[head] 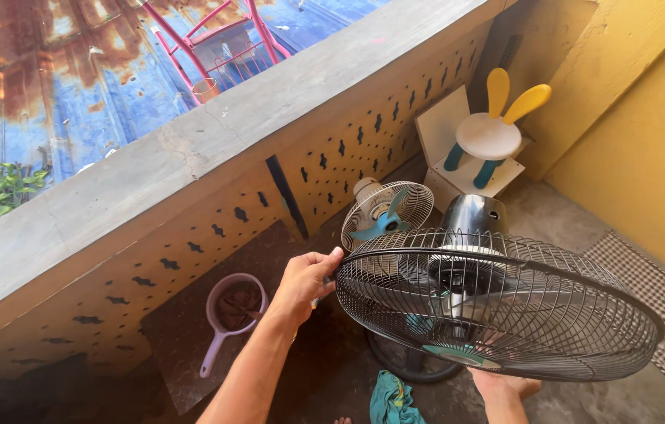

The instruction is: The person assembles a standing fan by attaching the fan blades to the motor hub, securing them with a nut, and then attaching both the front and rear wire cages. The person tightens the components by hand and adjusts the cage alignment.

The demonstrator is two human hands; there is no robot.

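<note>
Now both hands hold a black wire fan guard (497, 302) over a balcony floor

Held between the hands, the guard has its left rim gripped by the left hand (305, 283), fingers curled on the wire, while the right hand (505, 386) supports the near lower edge from beneath, its grip seemingly closed but mostly hidden. Behind stand a small fan (386, 210) and a child's stool (489, 137); a lilac scoop (230, 310) lies left

My right hand (505, 385) is mostly hidden behind the fan grille (497, 302); the teal cloth (391, 400) is cut off below.
</note>
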